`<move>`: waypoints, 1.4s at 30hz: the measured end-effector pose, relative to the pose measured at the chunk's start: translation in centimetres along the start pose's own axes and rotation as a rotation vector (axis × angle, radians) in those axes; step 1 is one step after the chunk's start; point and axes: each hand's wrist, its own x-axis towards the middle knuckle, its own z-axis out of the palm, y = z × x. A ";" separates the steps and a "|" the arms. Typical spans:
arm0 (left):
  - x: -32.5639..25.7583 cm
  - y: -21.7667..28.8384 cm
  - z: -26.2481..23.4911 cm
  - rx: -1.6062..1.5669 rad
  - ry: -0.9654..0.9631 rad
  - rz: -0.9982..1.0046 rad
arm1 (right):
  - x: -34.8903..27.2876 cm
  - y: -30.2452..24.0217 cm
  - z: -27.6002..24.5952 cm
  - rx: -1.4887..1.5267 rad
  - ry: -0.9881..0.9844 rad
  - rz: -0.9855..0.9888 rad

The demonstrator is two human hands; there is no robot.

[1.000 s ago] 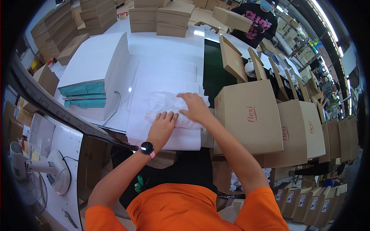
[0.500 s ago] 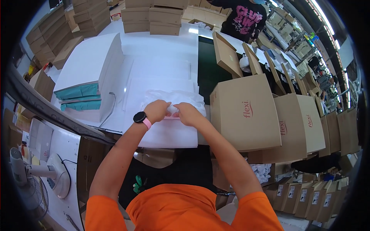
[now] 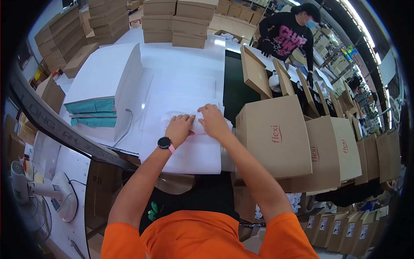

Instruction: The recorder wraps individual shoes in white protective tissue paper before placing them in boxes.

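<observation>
A crumpled bundle of thin white tissue paper (image 3: 173, 115) lies on a stack of flat white paper sheets (image 3: 194, 160) in front of me. My left hand (image 3: 179, 129), with a watch at its wrist, is bent over the bundle's near left part, fingers closed on the paper. Across from it, my right hand (image 3: 212, 122) rests at the bundle's right side with thumb and fingers apart. Both hands cover most of the bundle, so whatever it wraps is hidden.
A tall white paper stack (image 3: 103, 73) stands left, beside a bent metal rod (image 3: 129, 123). Open brown cartons (image 3: 274, 138) line a dark green conveyor belt (image 3: 235, 82) at right. Closed boxes (image 3: 189, 26) are piled at the back. A co-worker (image 3: 286, 39) reaches over the cartons.
My hands have gone from pinching together at the bundle's middle to resting over it, the right one loosened. The bundle looks flatter. The co-worker has come further into view.
</observation>
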 end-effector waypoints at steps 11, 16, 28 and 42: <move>4.7 0.6 -0.8 0.056 0.019 -0.031 | 0.7 2.3 2.4 0.041 -0.029 0.006; 4.3 -1.1 -1.2 0.189 0.057 -0.079 | 2.7 1.6 2.7 -0.028 -0.121 -0.007; -11.0 6.7 -2.8 -1.589 0.219 -0.747 | -8.3 -7.3 -0.9 1.061 -0.447 0.397; -14.9 9.9 -6.7 -2.423 -0.112 -0.916 | -20.6 -13.2 -6.1 0.376 0.142 0.061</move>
